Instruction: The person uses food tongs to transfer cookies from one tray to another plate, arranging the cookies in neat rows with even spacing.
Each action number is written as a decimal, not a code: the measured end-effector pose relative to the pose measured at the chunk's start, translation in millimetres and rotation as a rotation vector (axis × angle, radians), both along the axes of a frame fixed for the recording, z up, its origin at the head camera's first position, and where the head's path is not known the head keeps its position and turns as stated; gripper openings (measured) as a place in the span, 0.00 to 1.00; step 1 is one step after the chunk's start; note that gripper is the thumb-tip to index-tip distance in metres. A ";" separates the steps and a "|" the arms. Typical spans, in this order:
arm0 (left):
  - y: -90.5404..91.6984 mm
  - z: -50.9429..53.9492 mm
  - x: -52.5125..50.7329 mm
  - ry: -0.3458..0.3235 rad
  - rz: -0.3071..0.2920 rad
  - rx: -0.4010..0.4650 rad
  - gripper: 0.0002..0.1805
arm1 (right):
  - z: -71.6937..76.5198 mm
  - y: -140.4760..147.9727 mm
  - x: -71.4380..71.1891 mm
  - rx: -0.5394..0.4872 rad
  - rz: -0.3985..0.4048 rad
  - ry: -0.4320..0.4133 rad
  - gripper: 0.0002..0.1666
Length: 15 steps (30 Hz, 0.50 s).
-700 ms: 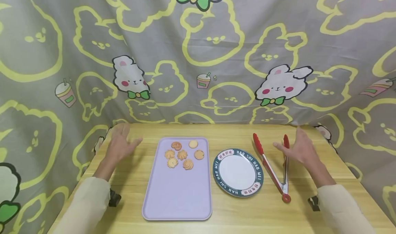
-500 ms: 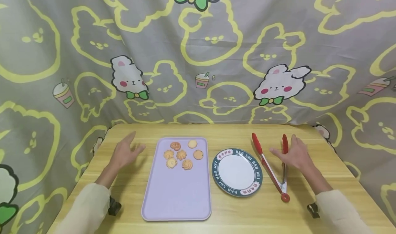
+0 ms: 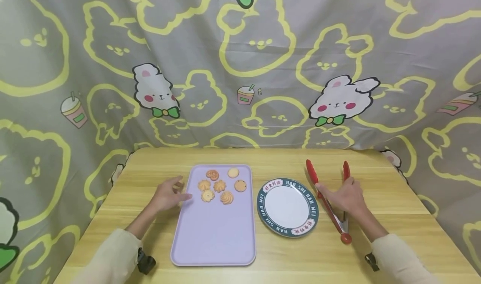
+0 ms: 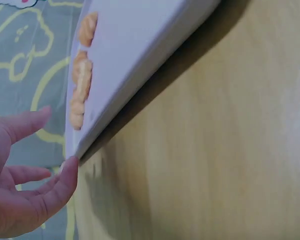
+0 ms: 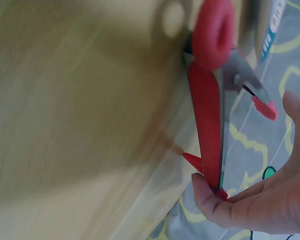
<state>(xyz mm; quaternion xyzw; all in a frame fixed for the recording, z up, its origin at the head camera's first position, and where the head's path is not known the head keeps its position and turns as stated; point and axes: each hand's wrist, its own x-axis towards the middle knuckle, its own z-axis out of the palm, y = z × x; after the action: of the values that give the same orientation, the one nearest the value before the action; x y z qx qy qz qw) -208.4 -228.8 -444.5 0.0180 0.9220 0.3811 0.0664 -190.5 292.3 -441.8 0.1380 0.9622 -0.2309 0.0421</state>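
My left hand [image 3: 168, 196] is at the left edge of the lilac tray [image 3: 214, 238], its thumb apart from the other fingers. In the left wrist view a fingertip of this hand [image 4: 32, 185] meets the tray's rim near a corner. Several cookies [image 3: 219, 186] lie in the far part of the tray. My right hand [image 3: 347, 196] spans the red-and-silver tongs [image 3: 330, 211], thumb by one arm and fingers curled at the other. The tongs' arms stand spread. In the right wrist view, fingertips touch the outer arm near its red end.
Between tray and tongs is a round white plate [image 3: 287, 207] with a dark green lettered rim. A grey curtain [image 3: 278, 79] with cartoon bears hangs behind the wooden table [image 3: 278, 259].
My left hand has come right and nearer to the tray's edge. My right hand has moved left and closer in, onto the tongs. The tray, cookies and plate stay in place.
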 end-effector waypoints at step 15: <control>16.1 -12.8 17.0 0.008 0.003 -0.059 0.44 | -14.3 -9.9 -2.0 0.134 -0.002 0.043 0.75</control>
<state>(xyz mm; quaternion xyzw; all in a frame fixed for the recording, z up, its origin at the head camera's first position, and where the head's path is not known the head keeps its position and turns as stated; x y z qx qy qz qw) -191.4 -212.7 -457.3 0.0162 0.9331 0.3537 0.0626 -192.5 282.4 -456.0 0.1366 0.9761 -0.1687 0.0120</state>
